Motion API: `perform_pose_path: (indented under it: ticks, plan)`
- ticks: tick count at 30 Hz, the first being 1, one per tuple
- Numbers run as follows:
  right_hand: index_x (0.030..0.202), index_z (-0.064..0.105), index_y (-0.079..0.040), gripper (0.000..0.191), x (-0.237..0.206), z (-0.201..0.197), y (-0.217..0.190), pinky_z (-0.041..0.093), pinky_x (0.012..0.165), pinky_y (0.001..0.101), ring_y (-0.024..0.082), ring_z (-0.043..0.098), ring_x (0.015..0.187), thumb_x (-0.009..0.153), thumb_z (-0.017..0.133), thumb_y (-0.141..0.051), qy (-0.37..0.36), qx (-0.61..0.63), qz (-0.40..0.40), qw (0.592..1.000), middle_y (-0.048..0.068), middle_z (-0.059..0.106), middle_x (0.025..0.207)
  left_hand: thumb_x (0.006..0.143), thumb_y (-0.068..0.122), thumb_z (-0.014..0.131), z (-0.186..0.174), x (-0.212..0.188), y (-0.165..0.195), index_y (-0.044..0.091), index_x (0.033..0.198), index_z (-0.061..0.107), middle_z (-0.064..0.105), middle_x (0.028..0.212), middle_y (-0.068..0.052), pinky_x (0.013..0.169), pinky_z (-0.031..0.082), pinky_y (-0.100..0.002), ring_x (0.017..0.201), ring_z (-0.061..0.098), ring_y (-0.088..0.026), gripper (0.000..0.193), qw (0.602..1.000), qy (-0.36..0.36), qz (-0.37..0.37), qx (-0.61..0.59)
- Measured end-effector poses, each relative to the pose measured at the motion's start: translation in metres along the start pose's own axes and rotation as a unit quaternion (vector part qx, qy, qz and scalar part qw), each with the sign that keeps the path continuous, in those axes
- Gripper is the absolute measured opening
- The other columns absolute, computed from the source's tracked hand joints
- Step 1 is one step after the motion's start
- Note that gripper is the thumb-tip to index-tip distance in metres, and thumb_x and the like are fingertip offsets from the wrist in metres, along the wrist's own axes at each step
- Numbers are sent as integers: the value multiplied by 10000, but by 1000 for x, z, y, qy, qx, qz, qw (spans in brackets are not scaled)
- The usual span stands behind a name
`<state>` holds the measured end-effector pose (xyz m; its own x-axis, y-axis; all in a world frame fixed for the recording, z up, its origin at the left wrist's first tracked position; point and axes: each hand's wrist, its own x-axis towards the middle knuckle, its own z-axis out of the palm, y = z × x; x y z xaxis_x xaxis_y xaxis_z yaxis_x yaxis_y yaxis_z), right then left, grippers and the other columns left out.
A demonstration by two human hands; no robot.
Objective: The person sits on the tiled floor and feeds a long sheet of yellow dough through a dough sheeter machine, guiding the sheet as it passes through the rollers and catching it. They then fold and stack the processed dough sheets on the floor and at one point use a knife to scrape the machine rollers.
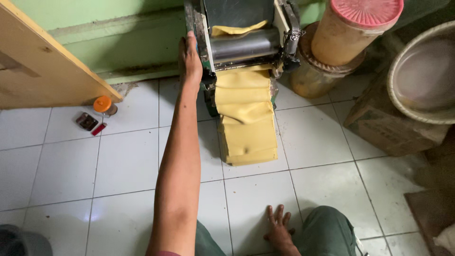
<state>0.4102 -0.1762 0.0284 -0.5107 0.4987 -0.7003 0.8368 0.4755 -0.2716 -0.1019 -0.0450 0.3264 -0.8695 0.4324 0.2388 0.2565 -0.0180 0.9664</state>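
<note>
My left hand [190, 57] lies flat, fingers extended, against the grey metal roller machine [241, 42]. Smooth yellow dough sheet [246, 118] folds beneath onto white tiles. My right hand [278, 227] is splayed on the floor, empty. Brown cardboard box [384, 125] sits right.

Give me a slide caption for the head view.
Left hand on dough roller; folded yellow dough sheet piles on tiled floor.

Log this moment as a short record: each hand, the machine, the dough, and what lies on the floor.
left hand: on the left side of the roller machine
right hand: flat on the tiled floor, fingers spread
dough sheet: yellow, hangs from the rollers, folded in a stack on the floor
floor items: orange-capped bottle, cardboard box
</note>
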Motion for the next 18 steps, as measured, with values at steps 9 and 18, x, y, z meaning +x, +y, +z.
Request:
perform_pose_path:
  ticks: [9, 18]
  plan:
    - [1579, -189, -379, 1321, 6, 0, 0, 332, 1098, 757, 588, -210, 1505, 824, 890, -282, -24, 26, 12, 999, 169, -343, 1656, 949, 718, 391, -4, -3, 8, 60, 1527, 424, 481, 1567, -145, 1157, 358, -414, 1447, 442, -304, 877, 998, 0, -54, -16]
    - [1594, -93, -262, 1383, 5, 6, 2, 265, 1132, 762, 696, -57, 1398, 687, 948, -348, 115, -33, -83, 989, 319, -188, 1584, 965, 708, 371, -2, 6, -18, 32, 1544, 421, 429, 1584, -154, 1166, 309, -431, 1457, 379, -336, 892, 1000, -9, -15, 10]
